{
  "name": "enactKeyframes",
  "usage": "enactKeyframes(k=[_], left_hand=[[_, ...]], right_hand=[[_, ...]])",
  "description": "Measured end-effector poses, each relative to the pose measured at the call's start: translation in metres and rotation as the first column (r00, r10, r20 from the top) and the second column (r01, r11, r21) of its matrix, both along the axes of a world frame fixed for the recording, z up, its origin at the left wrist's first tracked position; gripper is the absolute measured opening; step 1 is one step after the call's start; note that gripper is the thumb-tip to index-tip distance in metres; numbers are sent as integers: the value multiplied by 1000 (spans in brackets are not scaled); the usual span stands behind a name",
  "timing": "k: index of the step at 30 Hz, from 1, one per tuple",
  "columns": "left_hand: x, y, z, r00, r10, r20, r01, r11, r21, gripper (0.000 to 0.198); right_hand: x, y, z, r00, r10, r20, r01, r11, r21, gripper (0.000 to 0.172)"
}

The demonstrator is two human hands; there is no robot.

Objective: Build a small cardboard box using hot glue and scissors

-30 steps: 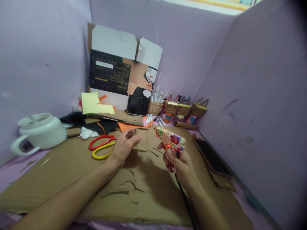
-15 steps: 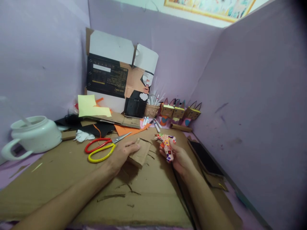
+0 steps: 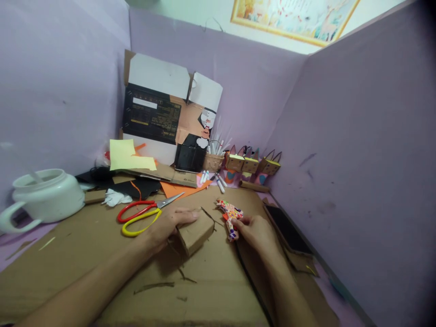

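My left hand [image 3: 173, 223] grips a small folded cardboard box [image 3: 197, 234], thumb side along its top and the other fingers mostly hidden behind it. In my right hand [image 3: 255, 229] is a glue gun [image 3: 231, 213] with a colourful flower pattern, pinched at the handle. Its nozzle points away to the upper left, low over the cardboard sheet [image 3: 218, 290], and a dark cord trails from the handle towards me. Scissors [image 3: 143, 218] with one red and one yellow handle lie partly open just left of my left hand.
A white pot [image 3: 51, 195] stands at the left. At the back are an unfolded printed box [image 3: 153, 113], a basket of white sticks [image 3: 214, 161], markers [image 3: 220, 182] and cardboard animal figures [image 3: 250, 164]. A phone [image 3: 288, 229] lies at the right, beside the purple wall [image 3: 357, 159].
My right hand has lowered and turned the glue gun, gripping it now from above. My left hand has tilted the cardboard box, so its side faces me more. The view has tipped up slightly.
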State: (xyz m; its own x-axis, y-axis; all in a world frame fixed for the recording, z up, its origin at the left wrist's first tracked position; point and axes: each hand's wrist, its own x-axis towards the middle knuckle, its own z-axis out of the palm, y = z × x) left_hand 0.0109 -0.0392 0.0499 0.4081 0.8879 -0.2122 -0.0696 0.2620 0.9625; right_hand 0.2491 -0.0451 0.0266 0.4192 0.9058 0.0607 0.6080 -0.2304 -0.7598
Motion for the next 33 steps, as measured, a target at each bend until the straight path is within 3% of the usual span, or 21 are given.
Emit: enactKeyframes(k=[3, 5, 6, 7, 9, 12, 14, 17, 19, 20, 23, 25, 28, 30, 33], left_hand=[[-2, 1, 1, 998, -62, 27, 63, 998, -30, 33], [-4, 1, 2, 997, -68, 43, 69, 997, -21, 33], [-5, 1, 2, 997, -66, 51, 67, 998, -17, 35], [-5, 0, 2, 997, -60, 54, 61, 998, -14, 38], [-5, -2, 2, 996, -69, 53, 70, 997, -12, 44], [-2, -6, -1, 988, -137, 66, 136, 990, 23, 48], [-1, -5, -5, 988, -147, 40, 143, 986, 83, 49], [-2, 0, -11, 998, -33, -45, 44, 963, 267, 66], [-3, 2, -13, 996, 11, -91, 28, 907, 420, 83], [-3, 2, -13, 989, 17, -146, 57, 870, 491, 88], [1, -4, -10, 910, 78, -407, 217, 746, 630, 85], [4, -9, -9, 850, 134, -509, 291, 686, 667, 73], [5, -12, -11, 829, 148, -539, 337, 637, 693, 59], [3, -12, -12, 825, 149, -545, 356, 612, 706, 56], [0, -12, -13, 821, 139, -554, 377, 596, 709, 59]], right_hand=[[-4, -3, 3, 997, -39, 69, 37, 999, 39, 25], [-10, -8, 4, 994, 97, -41, -90, 984, 154, 44], [-13, -10, 5, 958, 254, -132, -219, 947, 234, 59], [-18, -12, 4, 874, 436, -213, -357, 876, 324, 75], [-27, -17, 2, 637, 713, -291, -571, 691, 443, 100], [-42, -22, -2, 499, 812, -302, -698, 583, 416, 97], [-49, -24, -2, 486, 813, -320, -718, 581, 385, 82], [-56, -22, -2, 576, 714, -399, -609, 700, 373, 66], [-59, -20, -5, 645, 631, -432, -509, 776, 372, 63], [-60, -19, -7, 668, 614, -420, -488, 788, 376, 62], [-62, -18, -15, 683, 646, -340, -527, 759, 384, 60], [-60, -18, -15, 644, 694, -322, -579, 718, 387, 67], [-52, -21, -9, 467, 770, -435, -689, 625, 366, 76], [-45, -21, -3, 338, 768, -545, -729, 579, 364, 62], [-40, -19, -3, 241, 666, -706, -698, 625, 351, 47]])
